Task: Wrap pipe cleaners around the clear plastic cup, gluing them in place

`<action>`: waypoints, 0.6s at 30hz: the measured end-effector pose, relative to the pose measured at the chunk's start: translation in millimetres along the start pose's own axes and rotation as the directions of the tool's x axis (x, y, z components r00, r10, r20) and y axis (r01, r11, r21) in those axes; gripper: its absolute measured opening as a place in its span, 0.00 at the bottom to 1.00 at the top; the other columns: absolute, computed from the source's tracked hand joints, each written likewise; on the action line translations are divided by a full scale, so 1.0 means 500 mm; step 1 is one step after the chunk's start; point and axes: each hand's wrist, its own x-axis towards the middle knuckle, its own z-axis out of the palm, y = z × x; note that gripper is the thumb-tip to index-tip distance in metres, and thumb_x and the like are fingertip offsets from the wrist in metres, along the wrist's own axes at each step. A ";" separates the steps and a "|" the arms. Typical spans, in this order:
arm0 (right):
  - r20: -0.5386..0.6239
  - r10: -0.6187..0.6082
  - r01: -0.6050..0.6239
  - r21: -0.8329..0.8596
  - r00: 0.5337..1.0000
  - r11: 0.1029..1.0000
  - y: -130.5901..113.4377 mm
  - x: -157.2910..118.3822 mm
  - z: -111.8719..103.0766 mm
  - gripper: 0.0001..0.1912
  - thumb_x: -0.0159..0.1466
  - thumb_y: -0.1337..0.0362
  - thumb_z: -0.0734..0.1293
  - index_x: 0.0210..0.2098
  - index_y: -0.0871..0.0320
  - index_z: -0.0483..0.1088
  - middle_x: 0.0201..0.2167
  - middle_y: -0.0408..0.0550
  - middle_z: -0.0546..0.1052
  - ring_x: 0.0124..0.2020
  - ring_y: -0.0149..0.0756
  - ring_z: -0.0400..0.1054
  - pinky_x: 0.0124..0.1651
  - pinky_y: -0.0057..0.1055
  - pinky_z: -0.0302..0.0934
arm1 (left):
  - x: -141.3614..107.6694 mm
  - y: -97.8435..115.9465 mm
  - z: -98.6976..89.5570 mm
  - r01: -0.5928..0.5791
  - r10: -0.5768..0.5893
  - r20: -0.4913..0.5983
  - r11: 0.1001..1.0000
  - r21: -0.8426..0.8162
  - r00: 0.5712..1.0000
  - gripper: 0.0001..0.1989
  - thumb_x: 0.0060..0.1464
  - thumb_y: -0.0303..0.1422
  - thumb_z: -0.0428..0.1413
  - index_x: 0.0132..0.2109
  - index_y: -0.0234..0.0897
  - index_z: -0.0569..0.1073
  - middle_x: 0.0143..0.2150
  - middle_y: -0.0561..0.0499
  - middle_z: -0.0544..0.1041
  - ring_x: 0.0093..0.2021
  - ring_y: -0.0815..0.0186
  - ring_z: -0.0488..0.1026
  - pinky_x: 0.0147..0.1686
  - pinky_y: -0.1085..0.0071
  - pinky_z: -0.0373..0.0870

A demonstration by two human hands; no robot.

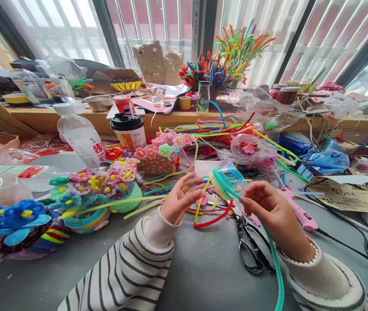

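Note:
My right hand point(268, 211) pinches a teal pipe cleaner point(276, 263), whose loose end hangs down toward the table's front. That strand runs into a round coil point(224, 183) of yellow and teal pipe cleaner, raised a little above the tabletop. To the left of the coil is my left hand point(182, 194), fingers stretched and apart; whether its fingertips touch the coil I cannot tell. Below the coil lies a bent red pipe cleaner point(214, 220) joined by a yellow one. Black-handled scissors point(250, 250) rest beneath my right hand.
A pink glue gun point(297, 211) with a black cord lies right. Coiled pots with pipe-cleaner flowers point(90, 185) crowd the left, near a plastic bottle point(82, 138) and a lidded cup point(128, 129). Loose pipe cleaners point(200, 134) are heaped behind; a cluttered ledge point(167, 116) runs below the windows.

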 end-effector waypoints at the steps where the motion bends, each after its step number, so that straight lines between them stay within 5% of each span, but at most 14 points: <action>1: 0.012 0.011 -0.012 0.020 1.000 1.000 0.001 -0.003 0.005 0.08 0.54 0.63 0.68 0.30 0.56 0.63 0.22 0.38 0.67 0.21 0.23 0.62 0.23 0.20 0.60 | -0.002 -0.005 0.003 0.018 -0.018 0.046 1.000 -0.003 0.999 0.38 0.31 0.34 0.66 0.52 0.38 0.62 0.50 0.41 0.68 0.47 0.56 0.69 0.46 0.62 0.65; 4: 0.072 0.031 -0.036 0.064 0.997 0.997 0.006 -0.013 0.022 0.07 0.55 0.64 0.67 0.31 0.56 0.63 0.22 0.38 0.67 0.21 0.23 0.61 0.23 0.19 0.59 | -0.010 -0.014 0.014 0.048 -0.046 0.164 0.999 -0.008 0.985 0.48 0.33 0.32 0.65 0.59 0.44 0.49 0.54 0.41 0.65 0.47 0.55 0.69 0.48 0.56 0.63; 7: 0.109 0.024 -0.033 0.084 0.994 0.996 0.008 -0.020 0.031 0.07 0.55 0.64 0.67 0.31 0.56 0.63 0.24 0.39 0.67 0.23 0.23 0.62 0.24 0.20 0.60 | -0.013 -0.018 0.020 0.028 -0.024 0.230 1.000 -0.014 0.973 0.46 0.33 0.31 0.65 0.58 0.45 0.50 0.53 0.43 0.65 0.48 0.56 0.69 0.49 0.57 0.63; 18: 0.139 0.035 -0.027 -0.056 0.990 0.998 0.017 -0.015 0.040 0.14 0.53 0.59 0.68 0.35 0.55 0.61 0.25 0.40 0.69 0.27 0.28 0.64 0.30 0.26 0.61 | -0.013 -0.009 0.030 0.104 -0.112 0.058 0.988 0.116 0.992 0.40 0.30 0.39 0.65 0.53 0.41 0.58 0.47 0.44 0.68 0.40 0.59 0.72 0.36 0.64 0.72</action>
